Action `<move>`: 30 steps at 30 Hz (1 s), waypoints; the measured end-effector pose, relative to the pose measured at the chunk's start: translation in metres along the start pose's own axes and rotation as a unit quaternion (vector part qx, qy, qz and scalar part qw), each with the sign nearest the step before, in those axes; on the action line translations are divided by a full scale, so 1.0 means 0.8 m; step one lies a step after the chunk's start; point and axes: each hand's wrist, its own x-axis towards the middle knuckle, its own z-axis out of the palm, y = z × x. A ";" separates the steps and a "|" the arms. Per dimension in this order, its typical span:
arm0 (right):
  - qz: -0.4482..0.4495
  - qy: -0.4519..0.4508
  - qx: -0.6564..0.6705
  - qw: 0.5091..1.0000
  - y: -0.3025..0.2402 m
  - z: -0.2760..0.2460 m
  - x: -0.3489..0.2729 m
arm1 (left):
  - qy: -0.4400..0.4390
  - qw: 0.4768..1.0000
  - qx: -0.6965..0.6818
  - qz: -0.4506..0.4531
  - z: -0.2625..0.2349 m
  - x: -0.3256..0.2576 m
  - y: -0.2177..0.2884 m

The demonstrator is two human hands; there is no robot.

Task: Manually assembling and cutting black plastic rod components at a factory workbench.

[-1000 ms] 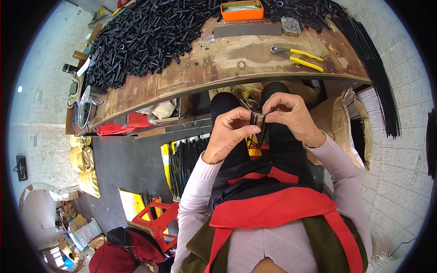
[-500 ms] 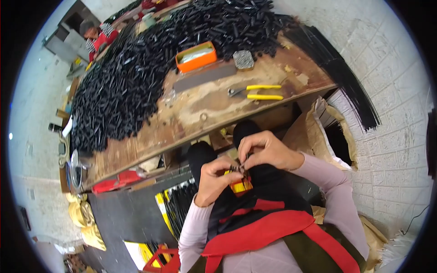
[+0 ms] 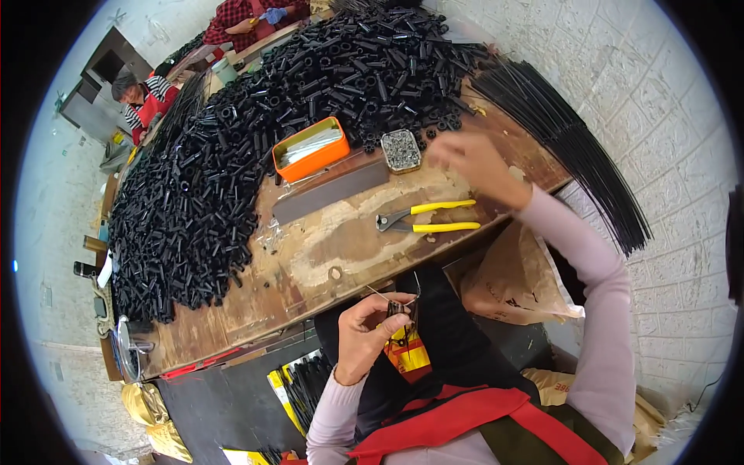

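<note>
1. A pile of black tubes [image 3: 232,170] covers the left and far side of the wooden bench [image 3: 310,263].
2. The left hand [image 3: 370,335], below the bench edge over the lap, pinches a small black part with thin wires [image 3: 398,310].
3. Yellow-handled pliers [image 3: 430,218] lie on the bench.
4. The right hand [image 3: 474,164] reaches near the small tin [image 3: 401,149]; it is blurred, so its grip cannot be told.

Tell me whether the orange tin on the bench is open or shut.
Open: the orange tin has no lid on, and pale metal strips show inside it.
</note>
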 end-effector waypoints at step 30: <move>0.009 -0.230 0.209 0.950 -0.203 0.019 -0.155 | -0.107 0.994 0.033 0.014 0.044 -0.082 0.056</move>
